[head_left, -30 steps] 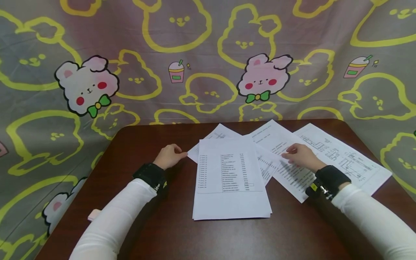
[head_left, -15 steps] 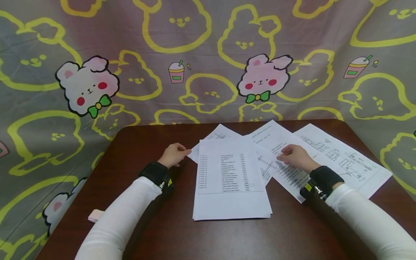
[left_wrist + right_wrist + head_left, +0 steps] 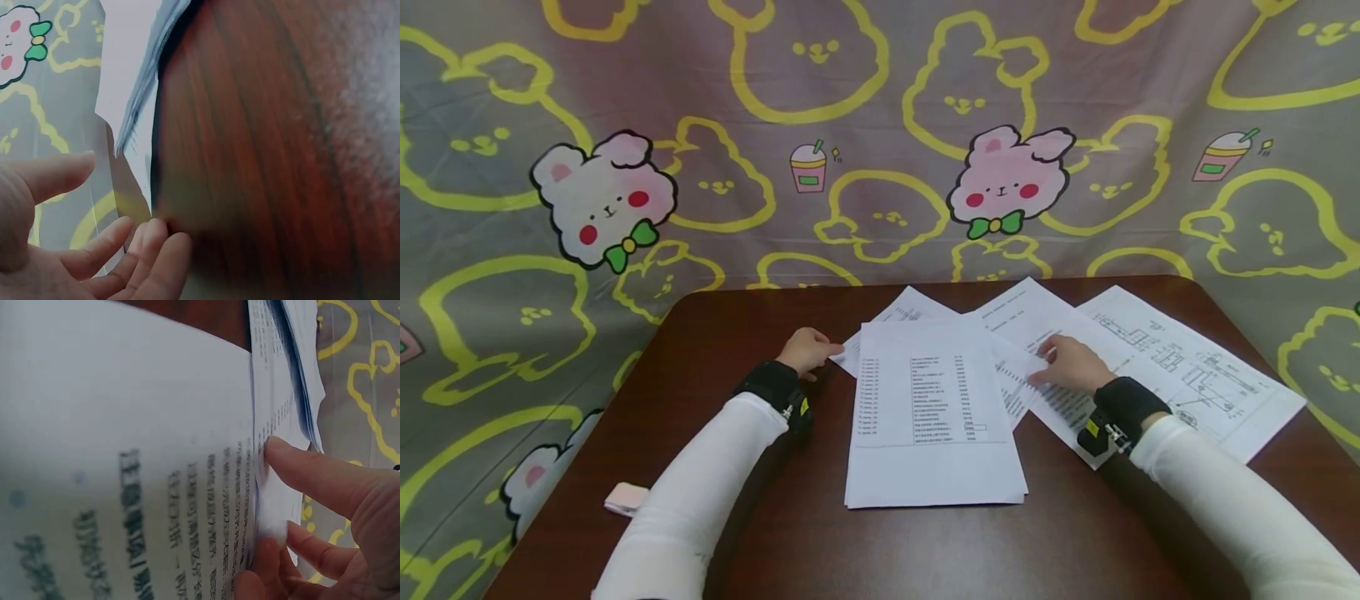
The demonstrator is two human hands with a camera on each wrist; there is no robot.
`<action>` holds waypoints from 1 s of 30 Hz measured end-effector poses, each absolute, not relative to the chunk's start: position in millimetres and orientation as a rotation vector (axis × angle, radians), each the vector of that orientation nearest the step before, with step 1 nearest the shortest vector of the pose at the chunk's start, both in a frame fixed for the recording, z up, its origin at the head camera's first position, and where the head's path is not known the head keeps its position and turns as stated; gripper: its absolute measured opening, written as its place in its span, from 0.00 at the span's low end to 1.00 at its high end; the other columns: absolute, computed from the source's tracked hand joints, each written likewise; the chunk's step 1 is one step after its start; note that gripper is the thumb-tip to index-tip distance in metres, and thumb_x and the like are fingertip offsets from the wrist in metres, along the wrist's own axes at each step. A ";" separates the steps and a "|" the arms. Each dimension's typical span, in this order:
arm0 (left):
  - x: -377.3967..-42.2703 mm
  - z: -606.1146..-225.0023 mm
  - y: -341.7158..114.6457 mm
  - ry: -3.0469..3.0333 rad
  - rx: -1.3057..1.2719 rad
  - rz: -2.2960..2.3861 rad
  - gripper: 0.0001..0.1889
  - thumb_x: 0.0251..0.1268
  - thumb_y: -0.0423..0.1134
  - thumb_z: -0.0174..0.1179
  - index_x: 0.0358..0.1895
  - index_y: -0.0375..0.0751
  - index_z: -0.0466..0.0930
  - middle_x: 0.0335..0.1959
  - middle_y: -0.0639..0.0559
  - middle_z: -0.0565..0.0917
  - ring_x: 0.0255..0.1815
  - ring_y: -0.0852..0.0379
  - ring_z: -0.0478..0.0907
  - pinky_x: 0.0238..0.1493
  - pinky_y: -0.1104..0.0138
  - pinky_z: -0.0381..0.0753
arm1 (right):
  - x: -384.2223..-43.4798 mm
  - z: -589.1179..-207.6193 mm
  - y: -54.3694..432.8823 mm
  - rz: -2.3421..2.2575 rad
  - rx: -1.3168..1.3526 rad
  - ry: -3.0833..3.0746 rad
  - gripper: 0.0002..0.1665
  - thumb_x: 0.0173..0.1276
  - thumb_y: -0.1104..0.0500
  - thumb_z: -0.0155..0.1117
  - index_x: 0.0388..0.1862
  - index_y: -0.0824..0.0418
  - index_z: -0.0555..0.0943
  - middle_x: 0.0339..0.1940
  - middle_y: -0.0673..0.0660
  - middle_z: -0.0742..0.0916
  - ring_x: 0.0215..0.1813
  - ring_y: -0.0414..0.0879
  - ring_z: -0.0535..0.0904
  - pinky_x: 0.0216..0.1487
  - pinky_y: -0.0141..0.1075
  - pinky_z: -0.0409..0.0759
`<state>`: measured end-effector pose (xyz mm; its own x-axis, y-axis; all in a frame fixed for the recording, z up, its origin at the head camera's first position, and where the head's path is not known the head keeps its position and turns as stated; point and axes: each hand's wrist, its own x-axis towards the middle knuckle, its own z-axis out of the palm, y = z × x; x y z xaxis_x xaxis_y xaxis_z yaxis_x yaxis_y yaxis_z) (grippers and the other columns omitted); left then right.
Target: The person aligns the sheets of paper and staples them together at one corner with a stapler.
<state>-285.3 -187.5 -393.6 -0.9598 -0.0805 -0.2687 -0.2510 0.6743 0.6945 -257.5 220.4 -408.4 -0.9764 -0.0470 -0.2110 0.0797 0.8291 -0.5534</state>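
Observation:
A neat stack of printed sheets (image 3: 936, 479) lies in the middle of the table, a list on its top page. Other sheets poke out beneath it, including one whose upper corner (image 3: 912, 302) shows at the back left. My left hand (image 3: 805, 353) is at that sheet's left corner, fingertips right at the paper; its thumb and fingers stand apart in the left wrist view. On the other side my right hand (image 3: 1072, 367) hovers over a slanted text sheet (image 3: 1022, 302). In the right wrist view its thumb (image 3: 306, 469) and fingers are spread around the paper edges, nothing pinched.
At the far right lies a sheet with line drawings (image 3: 1217, 375), partly overlapped by the slanted text sheet. A small pale pink object (image 3: 625, 498) sits by the left forearm. A patterned curtain (image 3: 880, 150) hangs behind the brown table (image 3: 940, 550).
Both hands have moved inward toward the stack, the left one slightly right, the right one slightly left. The papers lie about as before.

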 end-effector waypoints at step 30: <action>-315.0 -383.6 -161.9 2.862 -0.103 1.124 0.28 0.71 0.44 0.57 0.66 0.32 0.64 0.64 0.35 0.70 0.62 0.39 0.69 0.61 0.52 0.68 | -248.1 -408.0 212.4 -1.168 -0.136 2.919 0.13 0.70 0.63 0.60 0.49 0.71 0.78 0.41 0.65 0.82 0.36 0.53 0.77 0.37 0.39 0.72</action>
